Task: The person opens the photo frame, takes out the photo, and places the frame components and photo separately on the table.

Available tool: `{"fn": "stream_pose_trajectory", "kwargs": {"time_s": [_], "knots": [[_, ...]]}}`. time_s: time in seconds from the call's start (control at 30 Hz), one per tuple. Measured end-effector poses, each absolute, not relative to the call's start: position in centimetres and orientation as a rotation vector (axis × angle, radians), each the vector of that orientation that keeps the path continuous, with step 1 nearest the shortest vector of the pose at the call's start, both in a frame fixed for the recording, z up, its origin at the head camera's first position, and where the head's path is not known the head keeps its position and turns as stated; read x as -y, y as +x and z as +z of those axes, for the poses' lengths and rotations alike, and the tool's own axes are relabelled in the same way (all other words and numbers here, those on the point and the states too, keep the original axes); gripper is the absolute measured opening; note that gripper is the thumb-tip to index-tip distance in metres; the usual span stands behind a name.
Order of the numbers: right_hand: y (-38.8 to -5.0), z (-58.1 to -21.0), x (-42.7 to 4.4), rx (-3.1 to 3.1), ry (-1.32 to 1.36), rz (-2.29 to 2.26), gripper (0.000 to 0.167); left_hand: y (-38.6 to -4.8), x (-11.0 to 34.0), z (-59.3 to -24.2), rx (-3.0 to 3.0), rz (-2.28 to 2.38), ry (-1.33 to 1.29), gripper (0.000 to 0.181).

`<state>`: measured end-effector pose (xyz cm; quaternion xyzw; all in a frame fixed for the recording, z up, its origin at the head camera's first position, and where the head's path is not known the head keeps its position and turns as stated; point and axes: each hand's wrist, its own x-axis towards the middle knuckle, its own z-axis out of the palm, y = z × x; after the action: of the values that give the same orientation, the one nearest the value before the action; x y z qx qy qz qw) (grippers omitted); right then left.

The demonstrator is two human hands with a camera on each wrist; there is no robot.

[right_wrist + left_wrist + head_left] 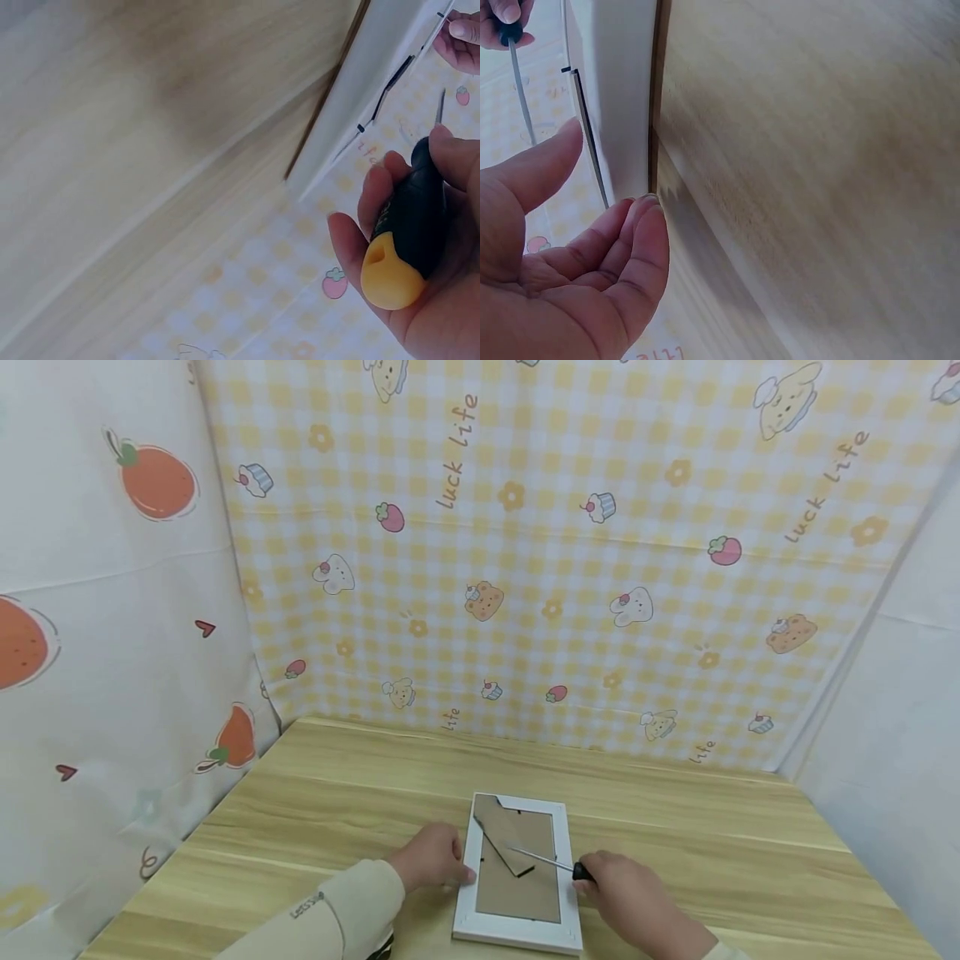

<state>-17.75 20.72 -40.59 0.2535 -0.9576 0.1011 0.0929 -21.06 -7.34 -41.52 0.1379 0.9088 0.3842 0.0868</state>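
A white picture frame [517, 930] lies back side up on the wooden table, its brown backboard [517, 897] showing. A stand flap [504, 839] crosses the backboard at a slant. My left hand [433, 857] holds the frame's left edge, thumb [551, 161] over the back side and bent fingertips against the side. In my right hand [626, 889] is a screwdriver [409, 217] with a black and yellow handle, gripped in curled fingers. Its metal shaft [551, 862] reaches left over the frame, with the tip above the flap; whether it touches cannot be told.
The wooden table [360, 777] extends around the frame to both sides and behind. A checked cloth [555, 652] with cartoon prints hangs at the back. White cloths [135, 668] hang along the sides. Small dark tabs [361, 128] stand along the frame's inner edge.
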Motion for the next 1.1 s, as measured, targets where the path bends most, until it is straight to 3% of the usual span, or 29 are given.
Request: {"fn": "stream_pose_trajectory", "kwargs": {"time_s": [0.53, 1.1], "knots": [[-18.5, -40.7, -20.4, 2.833, 0.909, 0.151, 0.026, -20.8, 7.1, -41.4, -2.7, 1.132, 0.449, 0.031], [-19.9, -39.9, -19.2, 2.842, 0.991, 0.033, 0.022, -21.6, 7.0, -41.9, -2.686, 1.097, 0.422, 0.03]]}}
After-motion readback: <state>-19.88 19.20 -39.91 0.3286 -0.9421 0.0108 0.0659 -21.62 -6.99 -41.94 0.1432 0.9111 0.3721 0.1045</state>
